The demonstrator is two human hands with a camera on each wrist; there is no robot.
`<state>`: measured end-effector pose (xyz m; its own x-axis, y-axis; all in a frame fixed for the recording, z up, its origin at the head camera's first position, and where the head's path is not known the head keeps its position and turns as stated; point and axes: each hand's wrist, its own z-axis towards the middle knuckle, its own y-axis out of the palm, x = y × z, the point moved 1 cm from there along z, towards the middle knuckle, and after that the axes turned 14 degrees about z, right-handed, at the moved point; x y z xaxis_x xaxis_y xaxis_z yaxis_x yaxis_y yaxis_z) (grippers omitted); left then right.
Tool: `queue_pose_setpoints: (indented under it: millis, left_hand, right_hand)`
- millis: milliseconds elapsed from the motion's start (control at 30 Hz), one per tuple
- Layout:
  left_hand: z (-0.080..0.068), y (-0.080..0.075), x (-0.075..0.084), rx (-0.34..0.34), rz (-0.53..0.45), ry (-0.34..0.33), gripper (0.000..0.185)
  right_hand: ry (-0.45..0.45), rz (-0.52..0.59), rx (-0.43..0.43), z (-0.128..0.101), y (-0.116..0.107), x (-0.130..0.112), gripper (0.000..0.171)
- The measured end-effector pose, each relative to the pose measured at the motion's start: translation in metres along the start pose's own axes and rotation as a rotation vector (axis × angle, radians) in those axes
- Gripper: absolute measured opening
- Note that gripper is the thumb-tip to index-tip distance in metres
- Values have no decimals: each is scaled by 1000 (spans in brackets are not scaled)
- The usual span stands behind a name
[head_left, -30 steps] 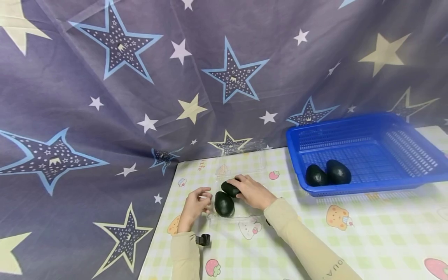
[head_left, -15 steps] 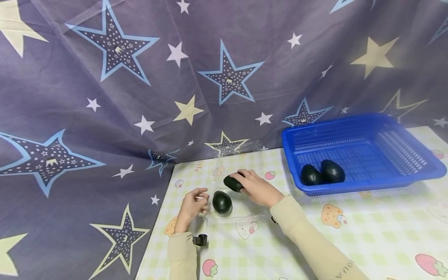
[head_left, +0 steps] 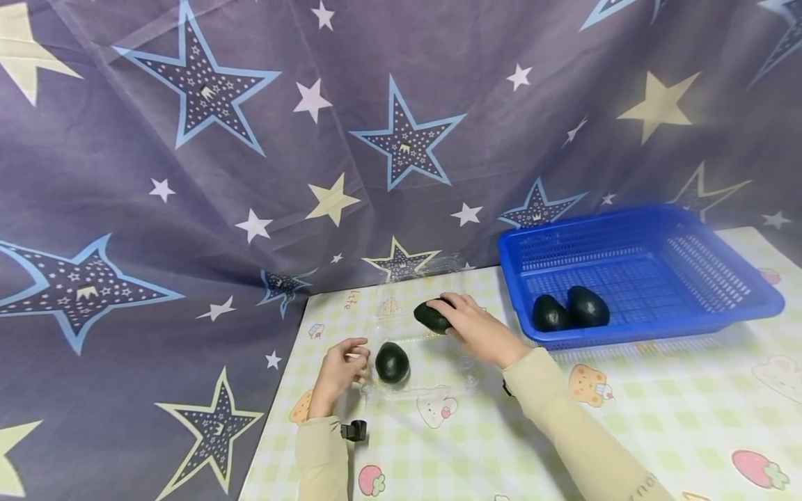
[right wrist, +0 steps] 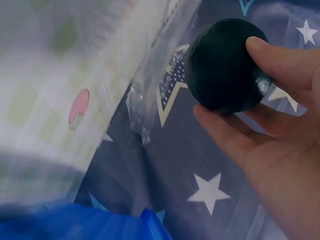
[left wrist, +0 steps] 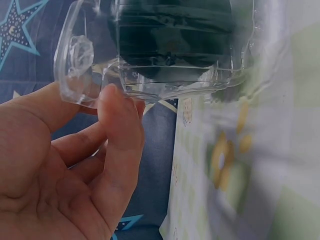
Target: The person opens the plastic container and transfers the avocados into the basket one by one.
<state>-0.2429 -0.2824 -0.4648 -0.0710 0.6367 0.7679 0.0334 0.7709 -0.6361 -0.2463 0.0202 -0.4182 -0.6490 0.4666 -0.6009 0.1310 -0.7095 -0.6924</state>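
My right hand [head_left: 479, 327] grips a dark green avocado [head_left: 431, 317], raised over the right side of a clear plastic clamshell box [head_left: 438, 369]. In the right wrist view, thumb and fingers close round this avocado [right wrist: 225, 65] from one side. A second avocado [head_left: 392, 362] lies in the left part of the box. My left hand [head_left: 340, 372] is at the box's left edge. Up close in the left wrist view, its thumb and fingers pinch the rim of the box [left wrist: 82, 55], and the avocado [left wrist: 172, 40] shows dark through the wall.
A blue plastic basket [head_left: 633, 325] stands to the right, with two avocados [head_left: 587, 306] in its near left corner. The transparent lid of the box leans back near the starry curtain [head_left: 276, 139]. A checked cloth [head_left: 476, 459] covers the table.
My right hand has lifted the avocado from beside the other one and carried it up and right. The left hand keeps its place at the box edge; the view has shifted slightly.
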Motion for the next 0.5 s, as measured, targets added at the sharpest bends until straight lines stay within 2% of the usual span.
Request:
queue_pose_setpoints:
  millis: [267,500]
  left_hand:
    - [-2,-2,1,-3,-24,2,40]
    - [-2,-1,2,-8,-38,5,40]
  right_hand:
    - [-27,-16,64,-9,-19,2,56]
    - [3,-17,97,-19,-37,8,57]
